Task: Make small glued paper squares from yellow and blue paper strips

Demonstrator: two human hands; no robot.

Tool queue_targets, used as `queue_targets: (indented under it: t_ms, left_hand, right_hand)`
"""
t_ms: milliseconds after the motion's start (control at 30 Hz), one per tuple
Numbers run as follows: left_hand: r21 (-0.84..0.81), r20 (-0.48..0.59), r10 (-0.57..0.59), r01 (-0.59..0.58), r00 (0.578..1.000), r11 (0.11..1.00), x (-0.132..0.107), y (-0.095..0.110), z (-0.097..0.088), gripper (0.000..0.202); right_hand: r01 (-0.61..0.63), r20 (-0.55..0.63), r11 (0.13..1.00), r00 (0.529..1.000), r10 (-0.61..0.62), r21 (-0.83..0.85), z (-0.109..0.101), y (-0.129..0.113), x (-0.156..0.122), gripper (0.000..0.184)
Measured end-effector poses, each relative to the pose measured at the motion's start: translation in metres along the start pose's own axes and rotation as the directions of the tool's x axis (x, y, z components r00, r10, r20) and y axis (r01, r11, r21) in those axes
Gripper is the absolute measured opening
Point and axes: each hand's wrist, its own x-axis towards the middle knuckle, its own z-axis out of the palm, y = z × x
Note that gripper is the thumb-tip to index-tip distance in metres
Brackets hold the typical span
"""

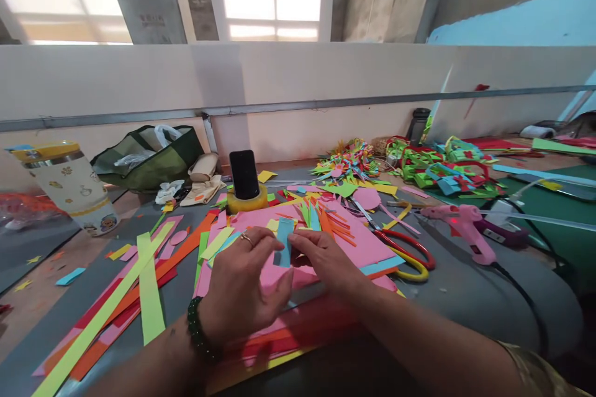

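Observation:
In the head view, a small light-blue paper strip [285, 237] stands upright between my two hands. My right hand [321, 255] pinches its right edge between thumb and bent fingers. My left hand [246, 278] is on the other side, thumb apart from the curved fingers, with its fingertips close to the strip's left edge; whether they touch it I cannot tell. Beneath both hands lies a stack of pink paper sheets [367, 247]. Thin orange slivers [338, 226] and green slivers [308, 213] lie on the stack beyond my right hand.
Red-and-yellow scissors [412, 254] and a pink glue gun [470, 223] with a cord lie right. Long paper strips [151, 285] cross at left. A phone [243, 175] leans on a tape roll [246, 200]; a tumbler [74, 189], a green bag [149, 161] and paper piles [349, 158] stand behind.

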Motion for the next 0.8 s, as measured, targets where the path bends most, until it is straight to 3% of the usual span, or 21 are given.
queue_targets:
  t_ms: [67, 133, 167, 233, 333, 367, 433, 467, 533, 600, 700, 800]
  left_hand:
    - [-0.251, 0.047, -0.228, 0.232, 0.973, 0.940, 0.004, -0.004, -0.001, 0.019]
    - [-0.482, 0.211, -0.391, 0.443, 0.896, 0.756, 0.009, -0.010, 0.000, 0.023]
    - [-0.565, 0.302, -0.414, 0.511, 0.859, 0.648, 0.011, -0.013, 0.002, 0.024]
    - [-0.671, 0.413, -0.408, 0.575, 0.814, 0.468, 0.013, -0.019, 0.005, 0.023]
    - [-0.750, 0.476, -0.421, 0.607, 0.772, 0.264, 0.014, -0.023, 0.007, 0.020]
    - [-0.764, 0.494, -0.434, 0.614, 0.754, 0.197, 0.014, -0.024, 0.006, 0.020]
    - [-0.783, 0.516, -0.453, 0.615, 0.727, 0.094, 0.014, -0.024, 0.005, 0.019]
    - [-0.790, 0.521, -0.455, 0.610, 0.722, 0.064, 0.015, -0.023, 0.004, 0.019]
    - [-0.792, 0.532, -0.443, 0.609, 0.721, 0.039, 0.015, -0.022, 0.003, 0.023]
    - [-0.783, 0.532, -0.429, 0.617, 0.730, 0.077, 0.016, -0.020, 0.004, 0.024]
    - [-0.755, 0.458, -0.438, 0.599, 0.774, 0.268, 0.015, -0.017, 0.004, 0.019]
    - [-0.700, 0.382, -0.434, 0.562, 0.816, 0.440, 0.014, -0.013, 0.004, 0.017]
  right_hand:
    - [0.054, 0.018, 0.996, 0.998, -0.053, -0.066, -0.002, -0.002, 0.001, 0.036]
    - [0.100, 0.047, 0.985, 0.994, -0.095, -0.140, -0.002, -0.001, 0.000, 0.039]
    - [0.127, 0.060, 0.975, 0.991, -0.118, -0.183, -0.002, 0.000, 0.000, 0.040]
    - [0.186, 0.104, 0.939, 0.981, -0.163, -0.288, -0.003, 0.002, -0.001, 0.041]
    - [0.295, 0.102, 0.838, 0.954, -0.281, -0.459, -0.006, 0.003, -0.005, 0.036]
    - [0.342, 0.072, 0.787, 0.931, -0.357, -0.514, -0.007, 0.003, -0.006, 0.028]
    - [0.461, 0.062, 0.650, 0.840, -0.539, -0.605, -0.010, 0.002, -0.008, 0.008]
    - [0.525, 0.102, 0.572, 0.786, -0.610, -0.630, -0.011, 0.002, -0.009, 0.013]
    - [0.629, 0.217, 0.461, 0.708, -0.672, -0.626, -0.012, 0.002, -0.009, 0.019]
    - [0.647, 0.236, 0.475, 0.707, -0.667, -0.597, -0.011, 0.002, -0.009, 0.012]
    - [0.555, 0.140, 0.653, 0.806, -0.575, -0.515, -0.010, 0.000, -0.009, 0.008]
    - [0.336, 0.012, 0.853, 0.932, -0.362, -0.400, -0.011, -0.004, -0.007, 0.016]
